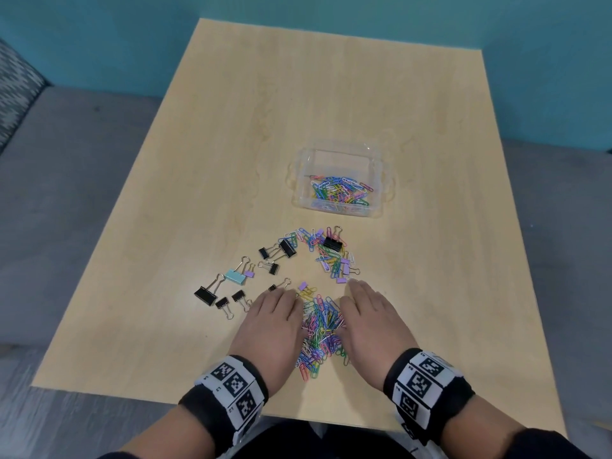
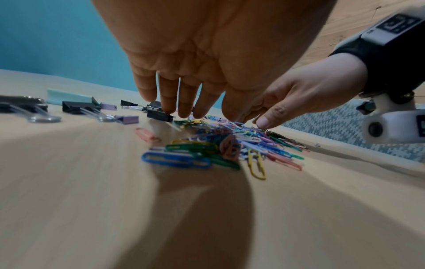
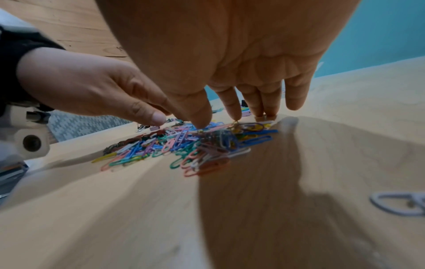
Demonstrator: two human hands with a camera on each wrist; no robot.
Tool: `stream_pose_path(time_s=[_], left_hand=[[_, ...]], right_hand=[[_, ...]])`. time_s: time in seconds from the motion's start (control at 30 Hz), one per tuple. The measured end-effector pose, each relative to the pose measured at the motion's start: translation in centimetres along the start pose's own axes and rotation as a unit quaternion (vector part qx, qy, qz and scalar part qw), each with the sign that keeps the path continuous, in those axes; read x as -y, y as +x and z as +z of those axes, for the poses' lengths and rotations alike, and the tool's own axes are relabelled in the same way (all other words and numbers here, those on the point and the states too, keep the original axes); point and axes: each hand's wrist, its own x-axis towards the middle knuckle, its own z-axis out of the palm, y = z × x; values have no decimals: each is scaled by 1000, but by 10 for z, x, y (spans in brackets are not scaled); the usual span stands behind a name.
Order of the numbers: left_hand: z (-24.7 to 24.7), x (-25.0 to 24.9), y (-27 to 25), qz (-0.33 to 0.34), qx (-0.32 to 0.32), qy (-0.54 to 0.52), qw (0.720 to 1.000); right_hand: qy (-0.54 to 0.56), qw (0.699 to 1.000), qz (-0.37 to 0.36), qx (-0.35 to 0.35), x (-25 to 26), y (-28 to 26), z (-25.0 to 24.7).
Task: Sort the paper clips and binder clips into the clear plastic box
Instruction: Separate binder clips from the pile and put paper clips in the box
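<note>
A heap of coloured paper clips (image 1: 320, 327) lies on the table's near part. My left hand (image 1: 276, 314) and right hand (image 1: 366, 308) flank it, palms down, fingers straight, fingertips on the table and the heap's edges. In the left wrist view the left hand (image 2: 195, 76) touches a black binder clip (image 2: 159, 115) with a fingertip beside the heap (image 2: 230, 145). The right hand (image 3: 248, 76) touches the heap (image 3: 195, 143) in its own view. A clear plastic box (image 1: 304, 160) farther back holds paper clips. More paper clips mixed with binder clips (image 1: 332, 255) lie between.
Several black, teal and purple binder clips (image 1: 231, 286) lie spread to the left of my left hand. A loose pale paper clip (image 3: 400, 202) lies right of the heap. The light wooden table (image 1: 298, 94) ends near my wrists; a patterned grey seat (image 1: 16, 87) stands far left.
</note>
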Motion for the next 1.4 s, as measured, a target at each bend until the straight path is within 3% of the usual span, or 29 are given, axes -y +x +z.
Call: stream_pose_path(time_s=[0.2, 0.47, 0.8, 1.03, 1.23, 1.4], left_hand=[[0, -2, 10, 29, 1, -22, 999], [-2, 4, 21, -18, 3, -87, 996], [-6, 30, 4, -90, 28, -58, 994], [-18, 33, 28, -26, 65, -15, 997], [-29, 32, 56, 17, 90, 84, 992], [-23, 45, 38, 38, 64, 73, 995]], right_hand=[[-9, 1000, 17, -4, 10, -9, -1], [-3, 1000, -1, -2, 21, -16, -1], [48, 996, -73, -20, 35, 6, -4], [31, 992, -122, 15, 47, 21, -2], [45, 994, -101, -3, 37, 19, -5], [57, 994, -91, 3, 26, 12, -5]])
